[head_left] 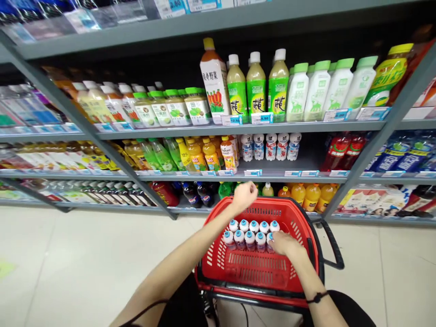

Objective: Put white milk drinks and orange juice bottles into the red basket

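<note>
Small white bottles with light-blue caps stand upright in two rows inside a red shopping basket. My right hand reaches into the basket, its fingers closed on the small bottle at the right end of the nearer row. Over the basket's far rim is my left hand, curled into a loose fist with nothing visible in it. Similar small white bottles stand on the shelf beyond, to the left of a bare stretch.
Shelves of drinks rise behind the basket, with green-labelled bottles one level up and orange drinks at the bottom. A black basket handle sticks out to the right. Pale floor tiles lie around it.
</note>
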### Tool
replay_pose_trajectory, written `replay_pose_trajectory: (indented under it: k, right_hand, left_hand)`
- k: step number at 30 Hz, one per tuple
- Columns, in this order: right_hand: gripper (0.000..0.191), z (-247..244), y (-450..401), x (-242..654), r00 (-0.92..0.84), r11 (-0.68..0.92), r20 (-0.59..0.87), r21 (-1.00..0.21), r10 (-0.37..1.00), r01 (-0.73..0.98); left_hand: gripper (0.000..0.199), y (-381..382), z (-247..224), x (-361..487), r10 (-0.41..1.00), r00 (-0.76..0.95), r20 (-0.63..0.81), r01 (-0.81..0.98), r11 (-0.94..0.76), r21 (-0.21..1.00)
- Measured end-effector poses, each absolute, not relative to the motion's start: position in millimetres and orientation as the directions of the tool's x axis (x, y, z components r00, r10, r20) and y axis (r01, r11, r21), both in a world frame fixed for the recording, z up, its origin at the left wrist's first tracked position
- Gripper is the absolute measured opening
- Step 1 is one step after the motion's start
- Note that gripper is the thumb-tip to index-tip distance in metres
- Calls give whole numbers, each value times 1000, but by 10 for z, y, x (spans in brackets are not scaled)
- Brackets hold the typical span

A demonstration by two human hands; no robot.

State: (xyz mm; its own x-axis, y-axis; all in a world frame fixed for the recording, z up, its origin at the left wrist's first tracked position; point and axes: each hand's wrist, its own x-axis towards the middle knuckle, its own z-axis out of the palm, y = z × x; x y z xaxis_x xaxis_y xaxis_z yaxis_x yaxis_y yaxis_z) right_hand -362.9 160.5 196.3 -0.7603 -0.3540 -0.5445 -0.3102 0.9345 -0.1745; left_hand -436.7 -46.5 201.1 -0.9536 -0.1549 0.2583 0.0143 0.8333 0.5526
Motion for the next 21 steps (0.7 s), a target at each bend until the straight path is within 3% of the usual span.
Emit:
replay_pose_trajectory:
  k: [3, 7, 13, 18, 21]
  right_hand:
    - [32, 1989, 1534, -3611, -736, 928, -569, -176, -368, -328]
    - [35, 1997, 1487, -3602, -719, 917, -573, -190, -394, -352]
    - [40, 2027, 1477, -3595, -726, 915, -561, -182, -398, -361]
    - [40, 2085, 1460, -3577, -714, 906, -564, -187, -416, -380]
    - [39, 2078, 1474, -3558, -715, 911, -569, -195, -407, -363]
  left_hand:
    - [19, -999, 2563, -4586, -366, -840, 400, -68, 803, 592]
    - [55, -1401, 2968, -4834, -508, -656, 558, -103, 793, 601]
    - [78, -1506, 2974, -5182, -568, -655, 498, -176, 756, 630]
    - [63, -1437, 2846, -5195, -562, -661, 498, -129, 739, 662]
    - [67, -1305, 2811, -5008, -475, -634, 610, 22, 778, 628]
